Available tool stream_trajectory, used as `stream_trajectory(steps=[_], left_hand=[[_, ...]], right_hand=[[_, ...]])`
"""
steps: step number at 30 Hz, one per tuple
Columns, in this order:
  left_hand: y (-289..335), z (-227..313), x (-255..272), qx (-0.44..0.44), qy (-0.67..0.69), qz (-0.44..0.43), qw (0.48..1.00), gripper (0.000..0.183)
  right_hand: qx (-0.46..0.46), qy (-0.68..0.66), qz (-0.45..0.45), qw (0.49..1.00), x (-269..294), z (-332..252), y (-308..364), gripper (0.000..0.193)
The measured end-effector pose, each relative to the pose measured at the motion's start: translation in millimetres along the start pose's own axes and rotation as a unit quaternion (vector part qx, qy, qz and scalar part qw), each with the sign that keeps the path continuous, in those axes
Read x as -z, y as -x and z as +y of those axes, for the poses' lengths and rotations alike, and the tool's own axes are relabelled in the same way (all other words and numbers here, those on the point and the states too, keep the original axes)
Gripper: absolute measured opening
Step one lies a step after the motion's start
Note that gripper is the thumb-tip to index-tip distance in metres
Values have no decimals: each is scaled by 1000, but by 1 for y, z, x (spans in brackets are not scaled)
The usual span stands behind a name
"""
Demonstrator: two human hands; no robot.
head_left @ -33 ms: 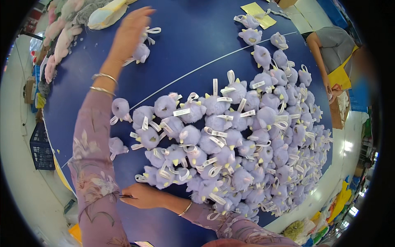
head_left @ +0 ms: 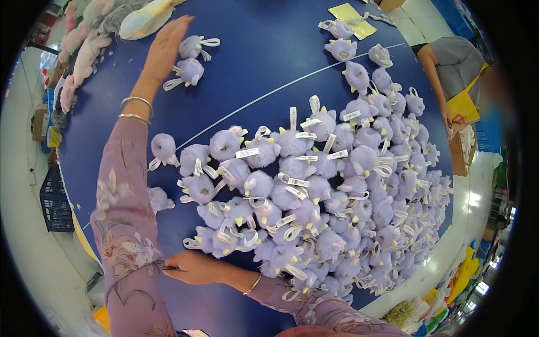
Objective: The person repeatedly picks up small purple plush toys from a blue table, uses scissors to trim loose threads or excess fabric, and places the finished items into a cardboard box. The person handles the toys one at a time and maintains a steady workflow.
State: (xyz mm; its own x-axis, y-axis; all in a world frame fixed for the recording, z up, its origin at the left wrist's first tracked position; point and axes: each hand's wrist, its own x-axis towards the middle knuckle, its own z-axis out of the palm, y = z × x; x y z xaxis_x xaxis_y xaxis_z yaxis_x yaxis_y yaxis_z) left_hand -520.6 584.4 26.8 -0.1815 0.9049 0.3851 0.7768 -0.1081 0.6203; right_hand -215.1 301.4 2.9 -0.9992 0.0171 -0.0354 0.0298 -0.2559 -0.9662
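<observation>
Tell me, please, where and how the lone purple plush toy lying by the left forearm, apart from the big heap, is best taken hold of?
Grip the lone purple plush toy around its round fuzzy body, probably coming straight down from above. It lies on the blue table with bare cloth about it, so fingers can close on both sides. Its white ribbon tag trails loose toward the left forearm; the soft body likely gives the surer hold.

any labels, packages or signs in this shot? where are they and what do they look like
White ribbon tags: one on each purple plush toy across the blue table, short strips or loops.
Yellow paper sheets: far edge of the table, flat, rectangular.
Cardboard box: right of the table, brown, by another person's arm.
Left hand lies flat beside two tagged toys; right hand rests at the pile's near edge.
</observation>
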Motion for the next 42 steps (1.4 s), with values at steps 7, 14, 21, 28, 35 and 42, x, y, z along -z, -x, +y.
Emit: stream_trajectory(steps=[7,14,21,28,35,42], left_hand=[[23,79,-114,2,261,-199,945,36],[86,218,-196,-225,122,-218,942,56],[112,143,-12,-137,29,-38,989,45],[275,-20,102,219,-72,77,970,46],[175,111,-54,11,163,-63,985,57],[161,195,-84,-59,181,-395,899,55]], right_hand=[[-110,-130,-89,981,15,-17,6,31],[-67,-43,-97,992,15,9,10,30],[-130,-93,-200,967,11,4,7,29],[-177,-133,-258,940,10,1,7,30],[-206,-46,-337,917,11,-1,11,30],[-183,-38,-374,908,23,2,21,22]])
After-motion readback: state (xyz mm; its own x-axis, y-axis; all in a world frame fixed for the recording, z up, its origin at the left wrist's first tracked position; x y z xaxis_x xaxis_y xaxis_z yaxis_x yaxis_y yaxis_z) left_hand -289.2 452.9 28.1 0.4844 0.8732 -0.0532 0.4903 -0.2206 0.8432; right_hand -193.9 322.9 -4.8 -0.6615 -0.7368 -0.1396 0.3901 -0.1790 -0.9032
